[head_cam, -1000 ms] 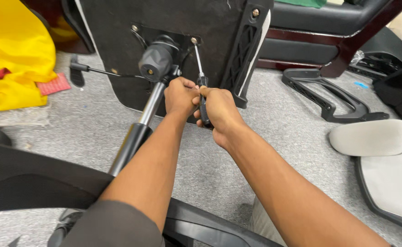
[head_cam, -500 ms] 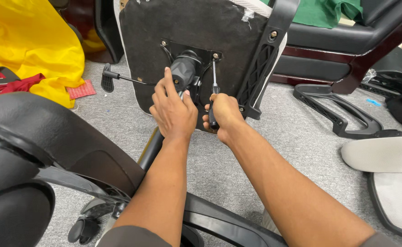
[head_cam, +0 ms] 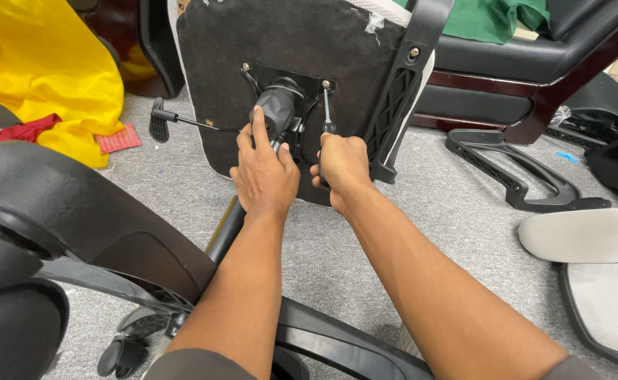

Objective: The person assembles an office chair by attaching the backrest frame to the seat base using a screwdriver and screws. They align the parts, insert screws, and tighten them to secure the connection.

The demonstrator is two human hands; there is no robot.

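A person's right hand closes its grip around a screwdriver, tip on a bolt just above the grip, in the upturned chair seat's mounting plate. The left hand rests flat against the stiff, likely heavy gas-lift mechanism, steadying it beside the tool.

Chair seat tipped on edge, underside facing camera, covered in black fabric. Black metal mechanism bolted at centre; thin lever with flat paddle end sticks out toward left. Screwdriver, slim shaft, dark handle, stands near upright, tip on bolt at mechanism plate's upper right corner.
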